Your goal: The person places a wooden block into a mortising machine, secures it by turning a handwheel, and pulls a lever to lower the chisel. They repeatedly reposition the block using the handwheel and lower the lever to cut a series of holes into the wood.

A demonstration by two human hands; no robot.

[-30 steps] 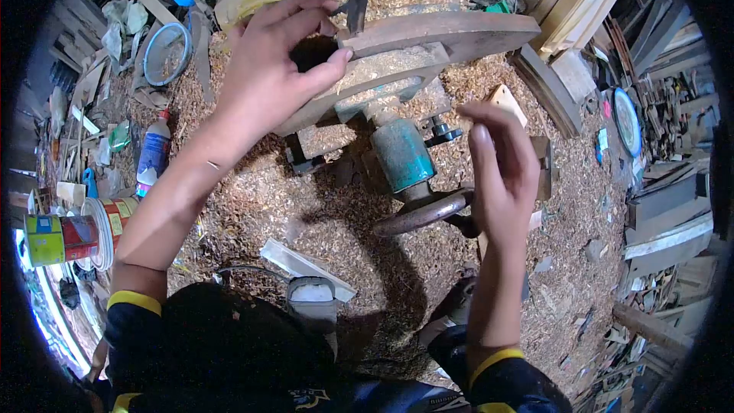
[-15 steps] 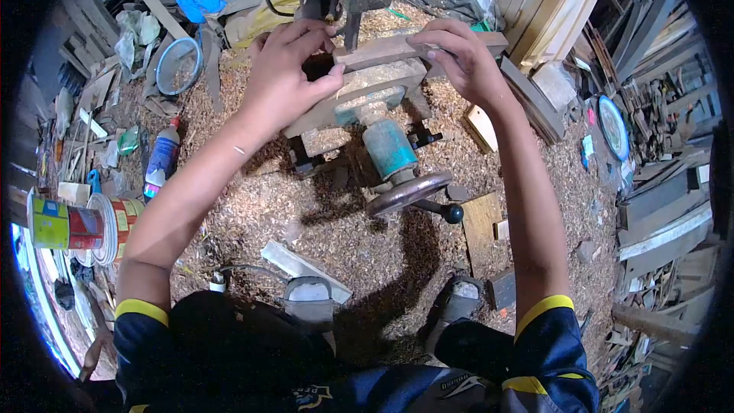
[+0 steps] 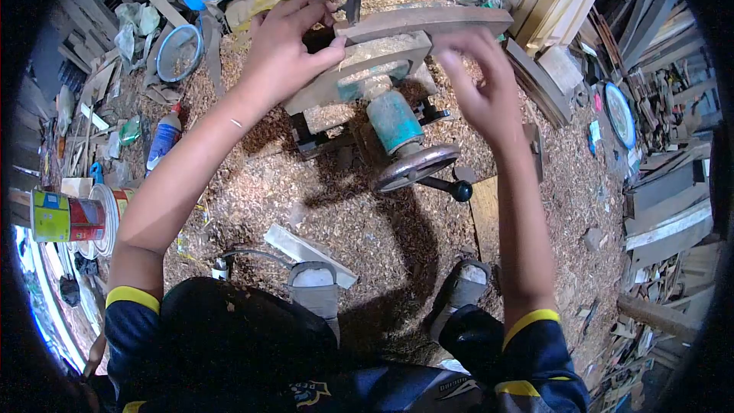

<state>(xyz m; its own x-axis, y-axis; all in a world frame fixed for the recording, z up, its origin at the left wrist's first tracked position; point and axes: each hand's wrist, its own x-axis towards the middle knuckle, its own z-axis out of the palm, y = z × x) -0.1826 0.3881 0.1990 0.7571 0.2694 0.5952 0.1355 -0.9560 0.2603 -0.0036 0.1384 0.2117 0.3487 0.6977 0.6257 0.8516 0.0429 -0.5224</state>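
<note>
A long, curved wooden piece (image 3: 459,21) lies across the sawdust-covered wooden table (image 3: 390,50) of a machine. My left hand (image 3: 287,46) is closed on the piece's left end, thumb in front and fingers behind, though part of the grip is hidden. Right beside those fingers, a narrow upright metal part (image 3: 354,1) of the machine comes down to the wood. My right hand (image 3: 485,84) is apart from the piece, just in front of its right half; its fingers are open and somewhat blurred.
Below the table are a teal cylinder (image 3: 395,121), a metal handwheel (image 3: 417,167) and a black-knobbed lever (image 3: 459,190). Wood shavings cover the ground. Paint cans (image 3: 69,218) and a bottle (image 3: 164,136) stand left; stacked boards (image 3: 547,0) lean at the back right.
My right hand has let go of the wooden piece and drawn back toward me and slightly right. My left hand stays at the left end. The view has shifted slightly.
</note>
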